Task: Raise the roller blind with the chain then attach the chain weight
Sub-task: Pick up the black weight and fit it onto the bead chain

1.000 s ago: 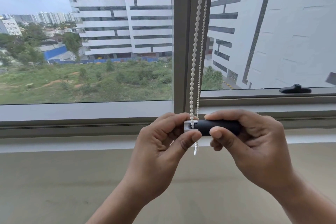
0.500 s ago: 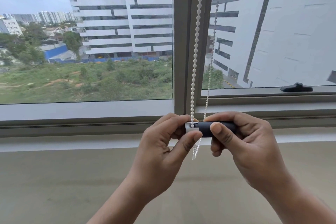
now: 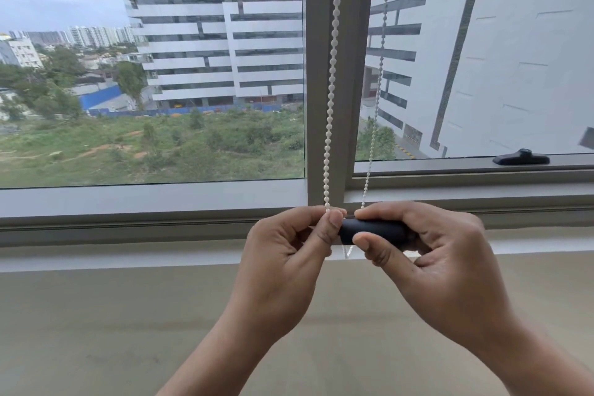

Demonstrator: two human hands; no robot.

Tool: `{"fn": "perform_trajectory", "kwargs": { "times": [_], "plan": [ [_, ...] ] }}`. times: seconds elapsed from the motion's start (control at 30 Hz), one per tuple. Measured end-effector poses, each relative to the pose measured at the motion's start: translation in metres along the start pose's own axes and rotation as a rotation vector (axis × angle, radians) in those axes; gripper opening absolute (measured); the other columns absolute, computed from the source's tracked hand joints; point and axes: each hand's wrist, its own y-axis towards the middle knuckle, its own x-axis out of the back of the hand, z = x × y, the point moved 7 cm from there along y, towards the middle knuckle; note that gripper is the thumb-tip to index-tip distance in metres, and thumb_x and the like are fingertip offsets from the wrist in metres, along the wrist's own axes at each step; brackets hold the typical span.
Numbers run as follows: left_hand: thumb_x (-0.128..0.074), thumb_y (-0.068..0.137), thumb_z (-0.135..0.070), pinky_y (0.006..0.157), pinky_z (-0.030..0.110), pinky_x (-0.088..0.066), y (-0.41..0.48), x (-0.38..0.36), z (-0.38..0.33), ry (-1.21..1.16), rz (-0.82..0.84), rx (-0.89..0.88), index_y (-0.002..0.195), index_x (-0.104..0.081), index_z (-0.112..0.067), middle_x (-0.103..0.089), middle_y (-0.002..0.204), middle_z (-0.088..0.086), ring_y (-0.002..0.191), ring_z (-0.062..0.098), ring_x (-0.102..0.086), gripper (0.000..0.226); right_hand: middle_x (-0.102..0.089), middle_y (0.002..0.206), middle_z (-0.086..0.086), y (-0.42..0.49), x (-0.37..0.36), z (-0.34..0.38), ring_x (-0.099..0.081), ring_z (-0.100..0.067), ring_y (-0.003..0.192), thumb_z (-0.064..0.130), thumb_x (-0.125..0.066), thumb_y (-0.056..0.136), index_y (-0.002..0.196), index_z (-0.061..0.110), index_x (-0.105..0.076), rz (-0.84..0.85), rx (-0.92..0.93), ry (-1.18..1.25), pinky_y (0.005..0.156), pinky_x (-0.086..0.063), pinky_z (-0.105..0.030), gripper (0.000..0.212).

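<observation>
A white bead chain (image 3: 331, 80) hangs in two strands in front of the grey window mullion. Both strands run down to a black cylindrical chain weight (image 3: 374, 230), held sideways at sill height. My right hand (image 3: 430, 264) grips the weight's body from the right. My left hand (image 3: 289, 254) pinches the weight's left end where the near strand enters, covering the white end cap. A short loop of chain (image 3: 348, 251) shows just below the weight. The blind itself is out of view above.
The window frame's mullion (image 3: 316, 74) stands right behind the chain. A black window handle (image 3: 522, 158) lies on the right sash's lower rail. A pale sill (image 3: 128, 254) and a beige surface (image 3: 112, 331) stretch below my hands.
My left thumb and fingers have closed over the weight's white end cap, which showed before. The two strands have spread apart, the far one swinging right. The hanging loop below has shortened.
</observation>
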Motion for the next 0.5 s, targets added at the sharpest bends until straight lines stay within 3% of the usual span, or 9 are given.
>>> {"fn": "perform_trajectory", "kwargs": {
  "times": [0.1,0.17,0.33,0.43,0.5],
  "plan": [
    [-0.060,0.087,-0.030,0.057,0.027,-0.046,-0.002,0.002,0.001,-0.065,-0.034,0.030,0.097,-0.074,-0.027,-0.072,0.078,0.009,0.063,0.020,-0.061,0.018,-0.075,0.079,0.010,0.000,0.001,-0.005,-0.070,-0.017,0.063,0.029,-0.076,0.075,0.091,0.026,-0.074,-0.003,-0.064,0.041,0.056,-0.058,-0.039,0.016],
    [-0.059,0.088,-0.026,0.060,0.021,-0.046,-0.001,0.001,0.002,-0.126,-0.036,0.037,0.111,-0.066,-0.032,-0.073,0.080,0.005,0.065,0.015,-0.063,0.025,-0.074,0.072,0.008,-0.001,0.001,-0.006,-0.069,-0.018,0.059,0.031,-0.076,0.075,0.090,0.027,-0.074,0.004,-0.106,0.091,0.056,-0.058,-0.038,0.016],
    [-0.053,0.093,-0.020,0.066,0.020,-0.049,-0.005,-0.002,-0.010,-0.095,-0.008,-0.112,0.138,-0.039,-0.054,-0.074,0.106,-0.001,0.075,0.020,-0.068,0.057,-0.075,0.070,-0.006,-0.002,-0.004,-0.008,-0.066,-0.015,0.052,0.021,-0.076,0.071,0.086,0.015,-0.074,-0.001,-0.229,0.316,0.055,-0.054,-0.022,0.017],
    [-0.054,0.094,-0.016,0.065,0.020,-0.050,-0.009,0.000,-0.016,-0.020,-0.038,-0.200,0.143,-0.025,-0.059,-0.074,0.106,-0.005,0.072,0.018,-0.067,0.071,-0.074,0.070,-0.013,-0.005,-0.010,-0.016,-0.066,-0.019,0.054,0.016,-0.073,0.068,0.088,0.009,-0.073,0.008,-0.314,0.440,0.056,-0.055,-0.022,0.020],
    [-0.054,0.095,-0.012,0.064,0.019,-0.051,-0.010,0.001,-0.016,0.043,-0.054,-0.257,0.141,-0.036,-0.054,-0.073,0.105,-0.009,0.072,0.015,-0.067,0.065,-0.074,0.071,-0.014,-0.007,-0.013,-0.020,-0.066,-0.022,0.055,0.015,-0.073,0.067,0.088,0.009,-0.073,0.010,-0.351,0.485,0.056,-0.055,-0.024,0.021]
  ]
}}
